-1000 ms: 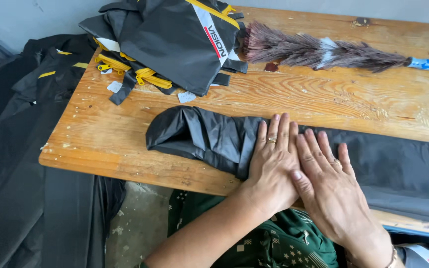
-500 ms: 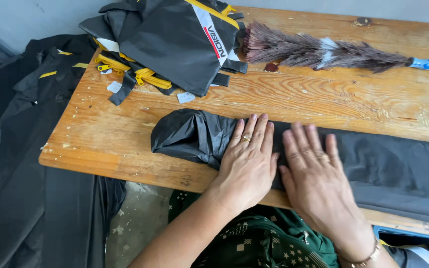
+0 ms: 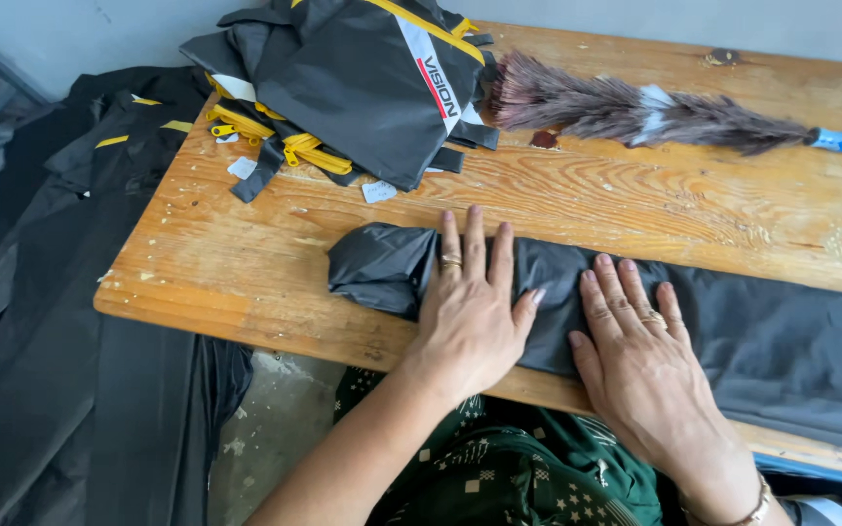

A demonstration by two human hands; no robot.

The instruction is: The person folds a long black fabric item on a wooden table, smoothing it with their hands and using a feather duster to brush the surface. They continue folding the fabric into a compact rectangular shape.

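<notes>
A long black fabric piece (image 3: pixel 791 341) lies along the near edge of the wooden table (image 3: pixel 246 263), its left end folded into a crumpled roll. My left hand (image 3: pixel 470 307) presses flat on the fabric just right of that rolled end, fingers spread, a ring on one finger. Beside it to the right, my right hand (image 3: pixel 640 356) also lies flat on the fabric, palm down, with a ring and a bracelet at the wrist. Neither hand grips anything.
A pile of black garments (image 3: pixel 353 78) with yellow zips and a white stripe sits at the table's far left. A feather duster (image 3: pixel 635 107) with a blue handle lies at the back right. Black coats (image 3: pixel 41 321) hang off the left side.
Both hands have slid along the fabric and moved apart. The rolled left end looks more compact than before.
</notes>
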